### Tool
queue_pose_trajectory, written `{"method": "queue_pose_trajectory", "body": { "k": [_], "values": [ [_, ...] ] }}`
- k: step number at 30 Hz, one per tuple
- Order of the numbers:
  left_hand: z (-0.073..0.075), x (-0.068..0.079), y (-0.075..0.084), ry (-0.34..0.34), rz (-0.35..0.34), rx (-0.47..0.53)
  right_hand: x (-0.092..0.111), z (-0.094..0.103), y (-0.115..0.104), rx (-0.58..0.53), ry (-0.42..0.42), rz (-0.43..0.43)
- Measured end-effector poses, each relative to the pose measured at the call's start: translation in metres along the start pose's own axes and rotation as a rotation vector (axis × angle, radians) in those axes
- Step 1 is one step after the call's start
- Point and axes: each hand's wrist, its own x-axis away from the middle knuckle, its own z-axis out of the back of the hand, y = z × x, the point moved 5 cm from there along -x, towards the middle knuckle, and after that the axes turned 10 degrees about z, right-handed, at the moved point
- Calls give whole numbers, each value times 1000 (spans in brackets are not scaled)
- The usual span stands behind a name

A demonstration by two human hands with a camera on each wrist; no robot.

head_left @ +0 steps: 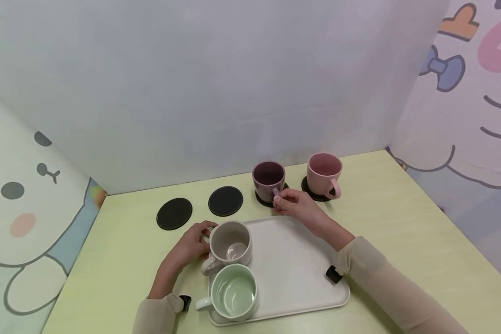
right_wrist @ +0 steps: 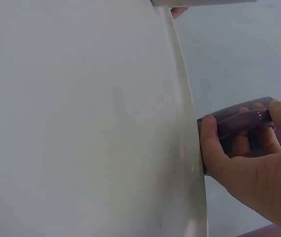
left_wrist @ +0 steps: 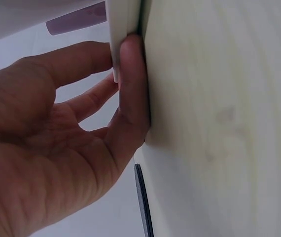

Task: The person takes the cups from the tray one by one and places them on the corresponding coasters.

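Observation:
On the long side of the table, a dark purple mug [head_left: 264,191] stands on a black coaster, and my right hand [head_left: 300,207] pinches its handle [right_wrist: 241,122]. My left hand [head_left: 192,242] grips the left edge of a white tray [head_left: 294,273]; in the left wrist view one finger [left_wrist: 133,79] is tucked beneath the tray's rim [left_wrist: 123,22]. Right beside that hand, a beige mug [head_left: 229,241] sits on the tray with its handle towards the left. A pale green mug [head_left: 234,294] is just nearer to me, its handle jutting past the tray's edge.
A pink mug [head_left: 323,175] stands on another black coaster to the right of the purple one. Two bare black coasters [head_left: 174,214] lie to the left. A pale wall [head_left: 192,93] borders the table's far edge, with cartoon-printed walls on both sides.

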Motion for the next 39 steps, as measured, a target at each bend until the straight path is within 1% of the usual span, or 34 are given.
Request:
{"method": "queue_pose_trajectory", "body": {
  "k": [3,7,10,14,18,21,25,27,31,35,39],
  "values": [
    [0,1,-1,1,19,-5,3,0,0,26,-2,-23],
    [0,1,-2,-1,16,-9,7,3,-2,128,-13,-4],
    [1,1,-1,4,10,-8,10,6,-3,178,-13,16],
    [2,2,-2,8,17,0,16,8,-6,162,-27,22],
    [3,2,-1,6,2,17,22,13,-11,149,-39,27],
    [2,2,0,-9,-13,20,26,18,-14,135,-47,-17],
    [2,0,0,-10,7,19,31,21,-19,94,-82,-73],
    [2,-1,0,-4,17,12,32,23,-21,81,-97,-78],
    [3,-1,2,-5,6,6,32,27,-23,91,-105,-77],
    [2,0,3,-17,-2,11,33,33,-19,104,-115,-99],
    [2,2,4,-31,-8,11,34,42,-15,181,-115,-104]
  ]
}}
